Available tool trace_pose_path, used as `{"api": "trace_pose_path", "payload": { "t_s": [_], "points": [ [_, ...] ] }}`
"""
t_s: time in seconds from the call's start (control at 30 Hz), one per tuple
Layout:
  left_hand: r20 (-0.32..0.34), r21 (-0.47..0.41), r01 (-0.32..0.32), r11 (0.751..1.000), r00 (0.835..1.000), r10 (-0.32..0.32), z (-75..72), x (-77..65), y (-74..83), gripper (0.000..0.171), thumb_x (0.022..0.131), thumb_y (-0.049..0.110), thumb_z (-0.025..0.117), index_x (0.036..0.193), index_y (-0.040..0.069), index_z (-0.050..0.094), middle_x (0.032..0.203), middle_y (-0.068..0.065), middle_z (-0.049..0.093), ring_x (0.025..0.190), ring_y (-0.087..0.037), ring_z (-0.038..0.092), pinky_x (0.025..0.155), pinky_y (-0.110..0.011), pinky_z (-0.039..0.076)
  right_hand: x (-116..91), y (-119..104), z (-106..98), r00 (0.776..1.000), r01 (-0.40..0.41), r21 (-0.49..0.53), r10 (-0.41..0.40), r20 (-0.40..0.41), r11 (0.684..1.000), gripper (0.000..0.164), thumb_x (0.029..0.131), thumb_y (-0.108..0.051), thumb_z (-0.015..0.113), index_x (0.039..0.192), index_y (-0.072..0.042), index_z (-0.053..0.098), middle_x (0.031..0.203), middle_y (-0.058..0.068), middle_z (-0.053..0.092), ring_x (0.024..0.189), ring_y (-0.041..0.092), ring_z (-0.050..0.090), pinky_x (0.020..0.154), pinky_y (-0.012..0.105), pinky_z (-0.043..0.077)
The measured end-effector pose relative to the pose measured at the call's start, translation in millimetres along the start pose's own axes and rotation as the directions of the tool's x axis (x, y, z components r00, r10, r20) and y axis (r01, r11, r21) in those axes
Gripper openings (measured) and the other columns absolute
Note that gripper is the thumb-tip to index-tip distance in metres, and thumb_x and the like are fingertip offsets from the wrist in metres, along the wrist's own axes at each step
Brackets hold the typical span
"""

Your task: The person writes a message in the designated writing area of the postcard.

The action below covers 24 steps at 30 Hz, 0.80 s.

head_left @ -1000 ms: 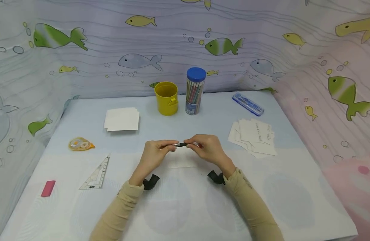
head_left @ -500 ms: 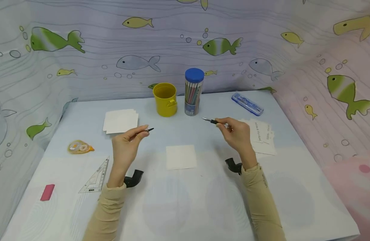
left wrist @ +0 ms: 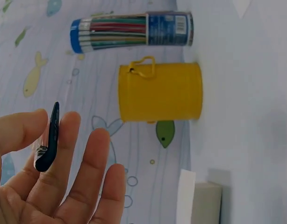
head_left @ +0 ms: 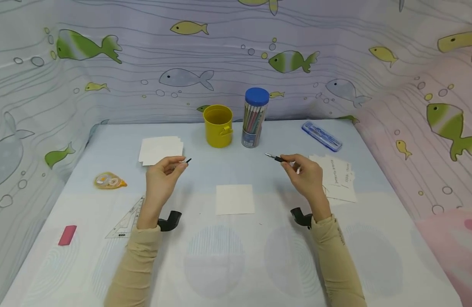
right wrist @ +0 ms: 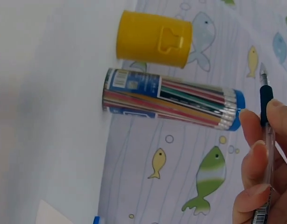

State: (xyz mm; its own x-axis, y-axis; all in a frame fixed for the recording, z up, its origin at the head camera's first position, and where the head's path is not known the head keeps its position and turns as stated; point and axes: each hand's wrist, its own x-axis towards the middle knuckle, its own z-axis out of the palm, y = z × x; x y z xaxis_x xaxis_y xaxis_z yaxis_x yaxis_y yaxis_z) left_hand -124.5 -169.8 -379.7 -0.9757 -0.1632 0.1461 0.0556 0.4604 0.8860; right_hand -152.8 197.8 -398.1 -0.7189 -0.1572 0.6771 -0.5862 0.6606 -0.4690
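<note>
In the head view my left hand [head_left: 160, 181] is raised over the left side of the table. Its thumb and index finger pinch a dark pen cap [left wrist: 53, 133] with a clip, seen close up in the left wrist view. On the right, my right hand [head_left: 306, 175] holds an uncapped pen [right wrist: 266, 105] with a black grip and clear barrel. The metal tip points up and left, away from the fingers. Between and below the hands a blank white sheet of paper [head_left: 235, 199] lies flat on the table.
A yellow bucket [head_left: 218, 126] and a blue-lidded tub of pencils [head_left: 254, 118] stand at the back. Blank cards [head_left: 161, 150] lie left, written cards [head_left: 340, 179] right, near a blue case [head_left: 321, 136]. Correction tape [head_left: 109, 181], a set square [head_left: 124, 219] and a pink eraser [head_left: 67, 235] lie left.
A second ago both hands met over the paper on the pen. They have since drawn apart, the cap going left and the pen right. In the last half second the hands barely moved.
</note>
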Motion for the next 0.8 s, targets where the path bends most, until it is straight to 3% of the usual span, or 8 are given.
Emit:
{"api": "trace_pose_path", "payload": {
  "t_s": [0.17,0.3,0.5,0.67,0.8],
  "points": [
    [-0.01,0.058,0.051,0.997,0.999,-0.051,10.5,4.9,-14.9,0.023,0.093,0.021,0.065,0.112,0.008,0.07,0.101,-0.013,0.075,0.092,-0.017,0.067,0.075,-0.019,0.049,-4,0,6,0.996,-0.077,0.063,0.075,0.038,0.995,0.016,0.086,-0.004,0.072,0.102,-0.004,0.074,0.088,0.013,0.075,0.057,0.017,0.059,0.049,0.012,0.036],
    [0.01,0.157,0.101,0.982,0.995,-0.104,18.8,4.9,-24.7,0.025,0.093,0.027,0.064,0.111,0.011,0.071,0.103,-0.012,0.074,0.096,-0.029,0.068,0.069,-0.025,0.047,-9,1,12,0.986,-0.159,0.102,0.153,0.072,0.982,0.017,0.088,-0.005,0.069,0.105,-0.004,0.073,0.089,0.013,0.074,0.065,0.018,0.061,0.056,0.012,0.041],
    [0.032,0.27,0.13,0.954,0.989,-0.144,23.7,6.3,-34.1,0.025,0.093,0.03,0.064,0.111,0.015,0.071,0.105,-0.008,0.073,0.092,-0.027,0.068,0.057,-0.023,0.046,-13,3,16,0.975,-0.216,0.12,0.207,0.081,0.969,0.018,0.089,-0.005,0.069,0.107,-0.004,0.072,0.088,0.013,0.074,0.068,0.015,0.06,0.056,0.012,0.041],
    [0.019,0.289,0.138,0.947,0.989,-0.15,24.9,8.5,-38.6,0.023,0.09,0.029,0.066,0.108,0.015,0.072,0.1,-0.007,0.073,0.087,-0.024,0.068,0.055,-0.024,0.045,-12,0,19,0.974,-0.217,0.151,0.205,0.093,0.964,0.018,0.089,-0.006,0.069,0.107,-0.004,0.072,0.088,0.012,0.074,0.066,0.009,0.059,0.054,0.012,0.042],
    [0.021,0.292,0.138,0.946,0.988,-0.151,26.4,9.2,-42.1,0.022,0.09,0.027,0.067,0.105,0.013,0.073,0.096,-0.009,0.073,0.074,-0.022,0.064,0.055,-0.024,0.043,-12,0,23,0.964,-0.257,0.229,0.232,0.129,0.939,0.019,0.091,-0.007,0.066,0.109,-0.002,0.07,0.088,0.017,0.072,0.065,0.017,0.064,0.056,0.011,0.046]
  ]
}}
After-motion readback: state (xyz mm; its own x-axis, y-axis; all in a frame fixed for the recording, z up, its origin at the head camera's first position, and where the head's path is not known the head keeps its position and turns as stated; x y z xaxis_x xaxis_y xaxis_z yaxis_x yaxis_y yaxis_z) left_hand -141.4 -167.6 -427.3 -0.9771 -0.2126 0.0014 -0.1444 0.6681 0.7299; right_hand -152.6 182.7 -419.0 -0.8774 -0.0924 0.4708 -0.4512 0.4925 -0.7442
